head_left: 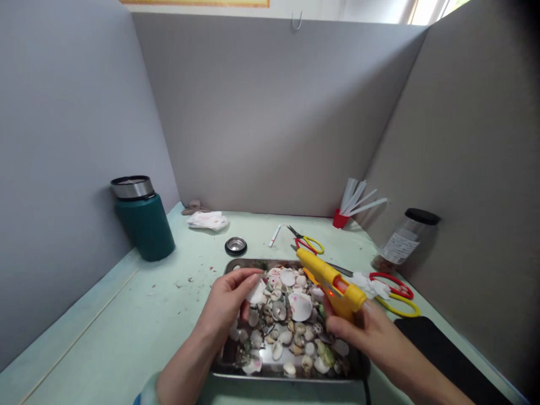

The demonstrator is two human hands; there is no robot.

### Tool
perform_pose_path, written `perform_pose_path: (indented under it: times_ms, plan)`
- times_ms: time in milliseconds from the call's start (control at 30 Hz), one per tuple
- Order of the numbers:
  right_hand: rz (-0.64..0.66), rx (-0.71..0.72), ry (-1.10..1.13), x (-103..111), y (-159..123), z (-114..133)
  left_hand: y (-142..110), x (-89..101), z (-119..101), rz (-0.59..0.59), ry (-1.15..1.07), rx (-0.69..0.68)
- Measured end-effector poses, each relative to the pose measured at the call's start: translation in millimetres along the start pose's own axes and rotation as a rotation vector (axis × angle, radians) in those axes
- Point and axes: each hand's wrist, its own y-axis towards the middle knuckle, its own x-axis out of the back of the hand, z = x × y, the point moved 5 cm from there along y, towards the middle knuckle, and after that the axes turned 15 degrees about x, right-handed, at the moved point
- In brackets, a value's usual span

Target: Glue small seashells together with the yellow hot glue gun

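My left hand (230,301) is over the left side of a metal tray (291,378), its thumb and fingers closed on a white shell (255,293). The fingers partly cover this shell. Wrapped around the handle of a yellow hot glue gun (327,275) is my right hand (358,323), above the tray's right side. A small red light glows on the gun, and its nozzle end points up and left. Many seashells fill the tray, among them a large white scallop shell (301,306) near the middle.
Behind the tray lie scissors (312,243), a marker-like stick (274,235) and a round lid (235,246). A green bottle (144,225) stands left. On the right are glue sticks in a red cup (341,219), a tilted jar (405,242), larger scissors (405,304) and a black phone-like slab (451,354).
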Motion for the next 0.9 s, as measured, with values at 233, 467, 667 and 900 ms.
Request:
perform_pose_path:
  times_ms: [233,467,667,900]
  plan:
    - [0.064,0.171,-0.147,-27,35,25,3,1.4,3,0.029,-0.081,0.031]
    - [0.112,0.331,-0.197,-36,27,13,5,2.2,4,0.032,-0.173,0.04]
    - [0.125,0.362,-0.227,-35,24,8,3,1.0,5,-0.01,-0.149,0.026]
    - [0.116,0.436,-0.247,-36,24,11,1,0.5,2,-0.049,-0.12,0.005]
